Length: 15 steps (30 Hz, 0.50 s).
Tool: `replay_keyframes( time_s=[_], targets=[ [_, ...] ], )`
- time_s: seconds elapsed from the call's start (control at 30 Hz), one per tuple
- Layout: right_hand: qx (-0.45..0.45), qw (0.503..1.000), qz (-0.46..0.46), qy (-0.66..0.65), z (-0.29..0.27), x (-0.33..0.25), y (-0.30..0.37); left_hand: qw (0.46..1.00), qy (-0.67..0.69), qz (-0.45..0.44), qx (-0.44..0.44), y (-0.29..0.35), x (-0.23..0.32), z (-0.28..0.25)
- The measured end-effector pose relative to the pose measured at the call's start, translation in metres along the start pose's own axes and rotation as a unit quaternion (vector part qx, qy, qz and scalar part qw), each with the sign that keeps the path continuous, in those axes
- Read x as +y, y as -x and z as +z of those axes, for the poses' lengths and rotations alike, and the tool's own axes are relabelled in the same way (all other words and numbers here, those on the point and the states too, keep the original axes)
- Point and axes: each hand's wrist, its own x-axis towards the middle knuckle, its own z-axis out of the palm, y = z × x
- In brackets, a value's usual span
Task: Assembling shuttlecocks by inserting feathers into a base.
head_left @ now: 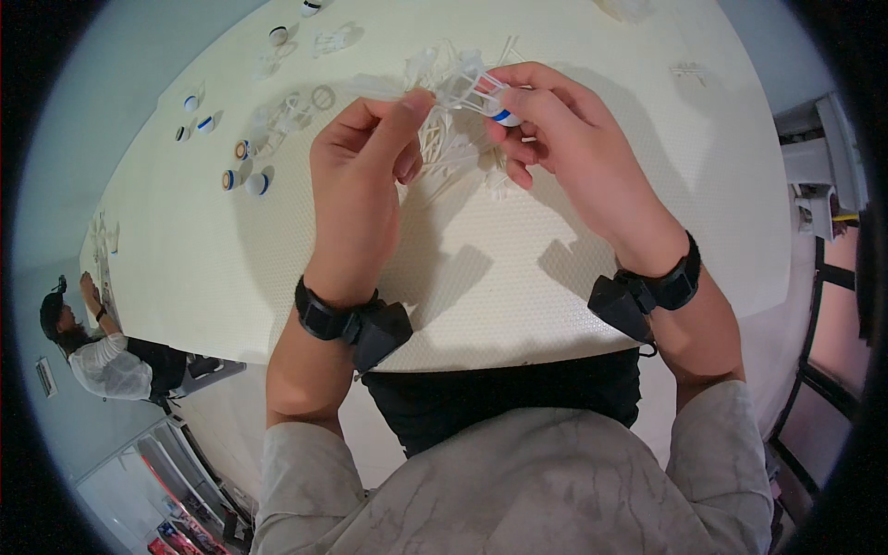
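Over the table, my left hand (pixel 363 153) is closed, thumb and forefinger pinched on a thin translucent white plastic piece (pixel 377 88). My right hand (pixel 569 129) grips a white open-ribbed plastic part (pixel 479 91). A small white round piece with a blue band (pixel 505 117) sits against that part, beneath my right thumb. The two hands are close together, a short gap between their fingertips. Below and behind them lies a tangled pile of white plastic strips and parts (pixel 446 153), partly covered by my fingers.
Several small round pieces with blue or dark bands (pixel 258 183) lie at the left, near loose white plastic parts (pixel 287 116). A small white piece (pixel 687 70) lies at the far right of the white textured table (pixel 518 305). Another person (pixel 111 365) works at its left end.
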Motion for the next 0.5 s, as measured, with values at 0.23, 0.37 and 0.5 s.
replay_keyframes(
  time_s=[0.23, 0.37, 0.5],
  targets=[
    [0.024, 0.997, -0.015, 0.068, 0.001, 0.002, 0.004, 0.982, -0.113, 0.155, 0.003, 0.002, -0.008, 0.005],
    [0.003, 0.998, 0.038, 0.050, -0.006, -0.004, 0.005, 0.978, -0.076, 0.192, 0.012, 0.002, -0.006, 0.004],
    [0.004, 0.996, 0.085, -0.019, -0.005, -0.014, 0.006, 0.987, -0.071, 0.146, 0.013, -0.002, -0.006, -0.007]
  ],
)
